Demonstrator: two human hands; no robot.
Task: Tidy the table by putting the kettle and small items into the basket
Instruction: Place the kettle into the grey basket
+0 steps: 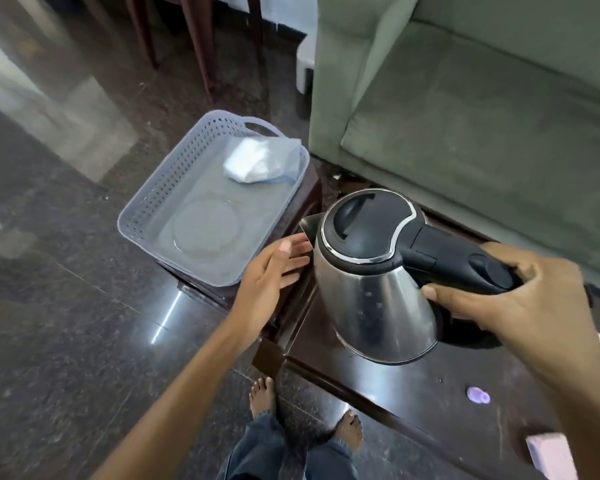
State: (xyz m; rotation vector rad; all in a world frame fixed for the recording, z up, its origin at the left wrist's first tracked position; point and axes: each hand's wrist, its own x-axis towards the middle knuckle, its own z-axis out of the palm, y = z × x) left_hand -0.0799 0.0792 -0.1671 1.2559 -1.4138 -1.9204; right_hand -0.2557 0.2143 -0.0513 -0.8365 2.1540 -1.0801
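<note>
A steel kettle (374,289) with a black lid and handle is tilted above the dark wooden table (413,403). My right hand (510,299) is wrapped around its black handle. My left hand (274,271) is open, its fingertips at the kettle's left side under the spout. To the left lies a grey perforated basket (146,209) on a lower dark surface; it holds a clear bag of white stuff (260,161) and a clear round lid or plate (205,230). On the table near me lie a small purple item (478,395) and a pink block (551,452).
A green sofa (482,98) stands right behind the table. Dark chair legs (198,39) rise at the back. The polished stone floor (66,323) spreads to the left. My bare feet (264,396) and jeans are at the table's near corner.
</note>
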